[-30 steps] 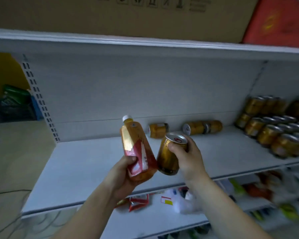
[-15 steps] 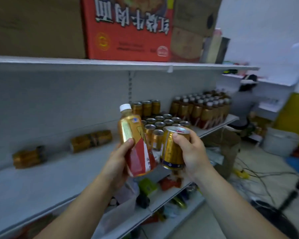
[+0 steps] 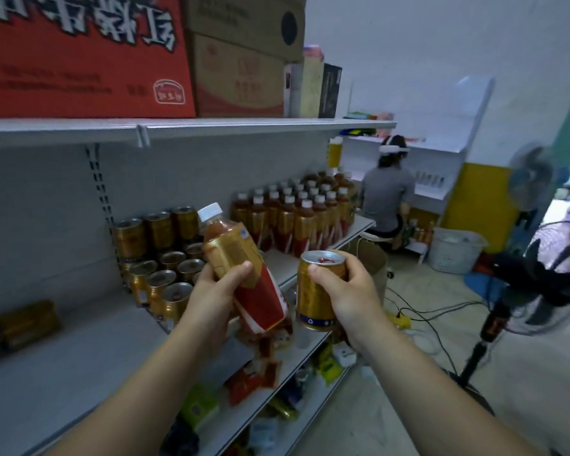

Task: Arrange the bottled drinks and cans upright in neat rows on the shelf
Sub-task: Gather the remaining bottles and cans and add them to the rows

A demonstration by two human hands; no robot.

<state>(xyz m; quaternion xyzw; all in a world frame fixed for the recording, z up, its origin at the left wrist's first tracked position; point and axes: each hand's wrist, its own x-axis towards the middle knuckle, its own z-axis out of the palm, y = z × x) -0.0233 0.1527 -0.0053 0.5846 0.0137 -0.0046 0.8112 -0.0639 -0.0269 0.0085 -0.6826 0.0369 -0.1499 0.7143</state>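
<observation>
My left hand (image 3: 213, 299) grips a bottled drink (image 3: 241, 268) with a white cap and a gold and red label, tilted to the left. My right hand (image 3: 348, 289) holds a gold can (image 3: 316, 291) upright, just right of the bottle. Both are in front of the white shelf (image 3: 89, 363). Behind the bottle, several gold cans (image 3: 158, 258) stand upright in rows. Farther right, rows of bottles (image 3: 297, 215) with white caps stand on the same shelf. At the far left, gold cans (image 3: 17, 324) lie on their sides.
Red and brown cartons (image 3: 86, 54) sit on the shelf above. Lower shelves hold loose packets (image 3: 254, 380). A person (image 3: 389, 195) sits with their back turned at the aisle's end. A standing fan (image 3: 527, 291), cables and a white basket (image 3: 454, 250) occupy the floor on the right.
The view has swung right along the shelf, from the bare stretch with lying cans to the standing rows. Both hands still hold the bottle and can; the can has moved apart from the bottle.
</observation>
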